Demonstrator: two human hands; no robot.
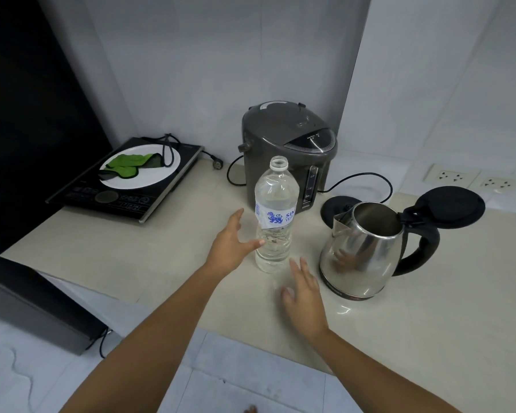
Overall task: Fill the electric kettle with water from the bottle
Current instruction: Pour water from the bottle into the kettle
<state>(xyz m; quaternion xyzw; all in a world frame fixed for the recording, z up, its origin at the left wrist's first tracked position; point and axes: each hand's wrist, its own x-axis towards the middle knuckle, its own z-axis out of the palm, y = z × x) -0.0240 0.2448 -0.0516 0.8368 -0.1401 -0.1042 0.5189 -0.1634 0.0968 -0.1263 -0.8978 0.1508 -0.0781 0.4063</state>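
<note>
uncapped clear plastic bottle (276, 216) upright mid-bench (131, 245), ribbed, thin-walled and partly full, just left of the steel kettle (362, 251), parked off its round base (335, 207) with black lid (453, 207) flipped back, mouth open for pouring. left hand (230, 248) spread wide beside the bottle, thumb touching its lower wall, not gripping; right hand (303, 296) open and empty, low between bottle and kettle
</note>
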